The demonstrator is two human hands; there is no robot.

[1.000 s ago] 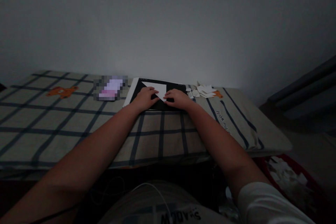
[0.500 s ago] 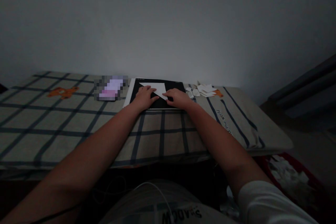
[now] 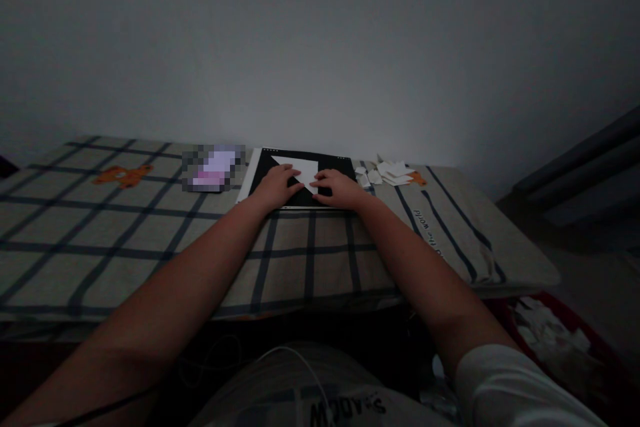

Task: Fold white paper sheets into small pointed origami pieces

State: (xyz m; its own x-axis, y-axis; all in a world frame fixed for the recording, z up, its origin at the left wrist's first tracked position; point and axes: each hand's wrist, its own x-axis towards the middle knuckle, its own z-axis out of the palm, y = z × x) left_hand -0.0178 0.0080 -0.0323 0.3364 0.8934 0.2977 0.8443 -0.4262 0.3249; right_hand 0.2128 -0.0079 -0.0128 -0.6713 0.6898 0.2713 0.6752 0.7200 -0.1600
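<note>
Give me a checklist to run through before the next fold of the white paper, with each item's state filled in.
1. Left hand flat on the white paper: ok.
2. Right hand pressing the paper's lower tip: ok.
3. Paper lies wholly on the black board: ok.
4. Board rests flat on the checked cloth: ok.
5. Pile of paper scraps apart from the board: ok, beside its right edge.
6. Crease sharp under the fingers: cannot tell, hidden and dim.
</note>
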